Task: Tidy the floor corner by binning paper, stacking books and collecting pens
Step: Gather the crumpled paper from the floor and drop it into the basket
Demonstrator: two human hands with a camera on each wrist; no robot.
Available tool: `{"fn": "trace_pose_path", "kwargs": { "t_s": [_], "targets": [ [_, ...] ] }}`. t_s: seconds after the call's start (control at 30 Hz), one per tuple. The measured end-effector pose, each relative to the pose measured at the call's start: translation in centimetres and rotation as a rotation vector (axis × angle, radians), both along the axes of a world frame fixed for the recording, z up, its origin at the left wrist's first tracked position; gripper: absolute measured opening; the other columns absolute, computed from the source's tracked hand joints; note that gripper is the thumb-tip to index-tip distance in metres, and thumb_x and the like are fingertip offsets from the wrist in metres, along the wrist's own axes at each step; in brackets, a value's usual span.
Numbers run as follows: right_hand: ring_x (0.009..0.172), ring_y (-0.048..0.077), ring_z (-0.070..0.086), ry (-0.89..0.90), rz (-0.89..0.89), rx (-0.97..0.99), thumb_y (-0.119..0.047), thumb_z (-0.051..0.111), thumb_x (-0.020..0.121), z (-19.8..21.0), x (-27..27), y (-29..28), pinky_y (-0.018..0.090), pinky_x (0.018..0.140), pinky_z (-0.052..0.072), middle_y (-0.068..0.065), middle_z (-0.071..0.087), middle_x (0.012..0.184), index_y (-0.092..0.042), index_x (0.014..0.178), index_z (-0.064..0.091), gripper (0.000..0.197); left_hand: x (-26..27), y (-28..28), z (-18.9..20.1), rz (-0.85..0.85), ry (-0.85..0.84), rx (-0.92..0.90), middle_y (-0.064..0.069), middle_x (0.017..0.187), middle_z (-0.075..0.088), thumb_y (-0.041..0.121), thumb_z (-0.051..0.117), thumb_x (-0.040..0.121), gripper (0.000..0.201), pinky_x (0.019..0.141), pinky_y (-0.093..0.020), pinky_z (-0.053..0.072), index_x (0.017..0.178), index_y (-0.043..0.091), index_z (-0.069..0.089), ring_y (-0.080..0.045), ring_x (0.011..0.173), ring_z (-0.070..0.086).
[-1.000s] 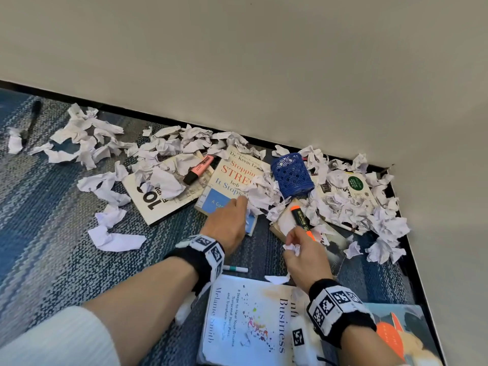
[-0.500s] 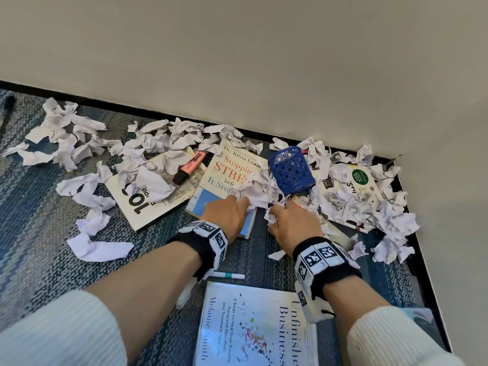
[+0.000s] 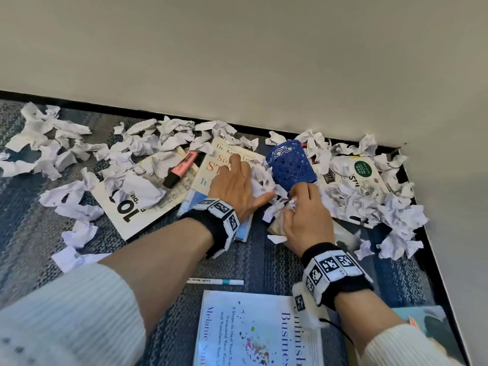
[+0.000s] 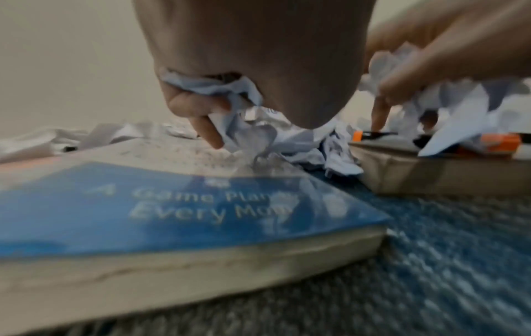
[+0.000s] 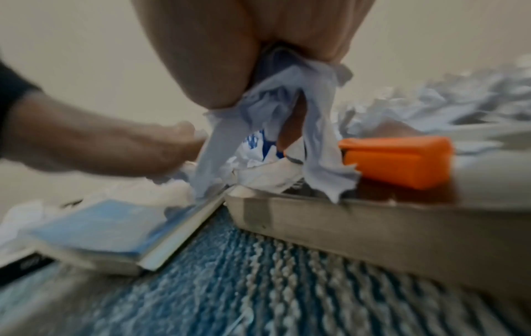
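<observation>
Torn, crumpled white paper (image 3: 148, 143) litters the blue carpet and the books in the corner. My left hand (image 3: 248, 180) lies on the "Stress" book (image 3: 211, 165), its fingers curled round paper scraps (image 4: 215, 91). My right hand (image 3: 295, 202) grips a wad of paper (image 5: 287, 95) just below the tipped blue mesh pen cup (image 3: 289, 165). It is over a brown book (image 5: 344, 218) that carries an orange highlighter (image 5: 396, 163). A pink highlighter (image 3: 181, 169) rests on the "10" book (image 3: 132, 207). A white pen (image 3: 215, 281) lies on the carpet between my forearms.
The "Unfinished Business" book (image 3: 253, 331) lies nearest me. A book with a green sticker (image 3: 361, 175) sits under paper by the right wall. The wall and black skirting (image 3: 184, 117) close the back and right. Bare carpet (image 3: 39, 247) shows at the left.
Both hands have moved forward into the paper heap beside the blue cup. The right hand left the orange highlighter's spot and now grips more paper.
</observation>
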State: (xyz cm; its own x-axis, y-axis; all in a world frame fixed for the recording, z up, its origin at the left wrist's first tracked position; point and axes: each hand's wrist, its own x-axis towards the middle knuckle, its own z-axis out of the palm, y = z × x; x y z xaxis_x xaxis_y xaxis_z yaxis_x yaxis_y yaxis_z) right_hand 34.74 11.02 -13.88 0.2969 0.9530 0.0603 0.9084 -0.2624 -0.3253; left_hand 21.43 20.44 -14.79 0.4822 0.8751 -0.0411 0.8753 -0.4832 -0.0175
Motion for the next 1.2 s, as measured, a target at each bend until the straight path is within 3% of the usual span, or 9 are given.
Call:
{"fn": "trace_pose_path", "kwargs": {
  "t_s": [0.17, 0.33, 0.47, 0.57, 0.67, 0.87, 1.0, 1.1, 1.2],
  "targets": [
    [0.092, 0.031, 0.060, -0.114, -0.208, -0.130, -0.022, 0.051, 0.089, -0.7, 1.8, -2.9, 0.039, 0.067, 0.048, 0.010, 0.040, 0.129, -0.026, 0.140, 0.034, 0.054, 1.8, 0.1, -2.7, -0.203, 0.044, -0.073, -0.017, 0.146, 0.026, 0.064, 0.038, 0.093, 0.067, 0.060, -0.032, 0.042, 0.140, 0.019, 0.024, -0.030, 0.096, 0.058],
    [0.089, 0.035, 0.060, -0.288, -0.216, -0.324, -0.050, 0.031, 0.097, -2.4, 2.3, -3.7, 0.039, 0.066, 0.049, 0.014, 0.044, 0.119, -0.020, 0.135, 0.038, 0.049, 3.4, 0.1, -3.3, -0.268, 0.061, -0.109, -0.017, 0.134, 0.035, 0.025, 0.040, 0.102, 0.031, 0.056, -0.034, 0.037, 0.131, 0.014, 0.041, -0.031, 0.092, 0.059],
    [0.093, 0.037, 0.058, -0.145, -0.209, -0.254, -0.051, 0.035, 0.097, -2.6, 3.1, -3.9, 0.042, 0.073, 0.049, 0.016, 0.048, 0.115, -0.011, 0.122, 0.049, 0.049, 4.3, 0.8, -2.5, -0.336, 0.155, -0.217, -0.020, 0.125, 0.049, 0.027, 0.035, 0.103, 0.034, 0.071, -0.039, 0.045, 0.128, 0.008, 0.049, -0.036, 0.102, 0.060],
    [0.098, 0.036, 0.056, 0.107, -0.231, -0.136, -0.042, 0.037, 0.100, -3.1, 4.7, -4.2, 0.040, 0.078, 0.044, 0.015, 0.056, 0.106, -0.008, 0.108, 0.056, 0.039, 4.0, 1.8, -0.6, -0.443, 0.197, -0.171, -0.017, 0.115, 0.060, 0.024, 0.037, 0.101, 0.033, 0.066, -0.034, 0.040, 0.116, 0.006, 0.061, -0.034, 0.099, 0.062],
    [0.088, 0.037, 0.059, 0.276, -0.394, -0.017, -0.040, 0.037, 0.101, -2.1, 5.9, -4.9, 0.038, 0.072, 0.041, 0.019, 0.063, 0.089, -0.008, 0.090, 0.057, 0.039, 3.5, 2.5, 2.6, -0.576, 0.266, -0.160, -0.013, 0.106, 0.067, 0.025, 0.039, 0.100, 0.034, 0.065, -0.032, 0.041, 0.105, 0.007, 0.066, -0.033, 0.092, 0.064],
    [0.071, 0.038, 0.057, 0.290, -0.579, 0.091, -0.038, 0.039, 0.099, 1.6, 5.3, -8.6, 0.038, 0.068, 0.044, 0.016, 0.054, 0.063, -0.012, 0.072, 0.048, 0.039, 3.6, 1.8, 8.6, -0.733, 0.140, -0.141, -0.012, 0.077, 0.059, 0.030, 0.038, 0.096, 0.034, 0.062, -0.032, 0.047, 0.071, 0.011, 0.050, -0.030, 0.069, 0.057],
    [0.069, 0.032, 0.046, 0.264, -0.656, 0.060, -0.036, 0.043, 0.098, 4.8, 4.7, -12.1, 0.034, 0.064, 0.032, 0.004, 0.042, 0.057, -0.016, 0.069, 0.046, 0.035, 6.2, -1.2, 10.3, -0.853, 0.022, -0.178, -0.006, 0.066, 0.047, 0.032, 0.038, 0.096, 0.037, 0.058, -0.032, 0.037, 0.066, 0.010, 0.043, -0.030, 0.064, 0.048],
    [0.067, 0.029, 0.037, 0.175, -0.739, 0.087, -0.033, 0.044, 0.098, 8.5, 3.9, -15.3, 0.033, 0.062, 0.027, -0.003, 0.031, 0.053, -0.020, 0.059, 0.032, 0.042, 8.7, -4.3, 11.9, -0.939, -0.111, -0.228, -0.009, 0.062, 0.047, 0.033, 0.039, 0.095, 0.039, 0.056, -0.033, 0.038, 0.064, 0.009, 0.041, -0.030, 0.061, 0.049],
    [0.070, 0.038, 0.045, 0.042, -0.774, 0.047, -0.032, 0.043, 0.097, 12.7, 2.6, -19.0, 0.032, 0.062, 0.025, 0.009, 0.045, 0.059, -0.017, 0.064, 0.034, 0.038, 9.6, -9.6, 14.1, -1.047, -0.244, -0.248, -0.008, 0.057, 0.042, 0.030, 0.042, 0.093, 0.037, 0.057, -0.034, 0.037, 0.061, 0.011, 0.039, -0.030, 0.060, 0.046]
  ]
}}
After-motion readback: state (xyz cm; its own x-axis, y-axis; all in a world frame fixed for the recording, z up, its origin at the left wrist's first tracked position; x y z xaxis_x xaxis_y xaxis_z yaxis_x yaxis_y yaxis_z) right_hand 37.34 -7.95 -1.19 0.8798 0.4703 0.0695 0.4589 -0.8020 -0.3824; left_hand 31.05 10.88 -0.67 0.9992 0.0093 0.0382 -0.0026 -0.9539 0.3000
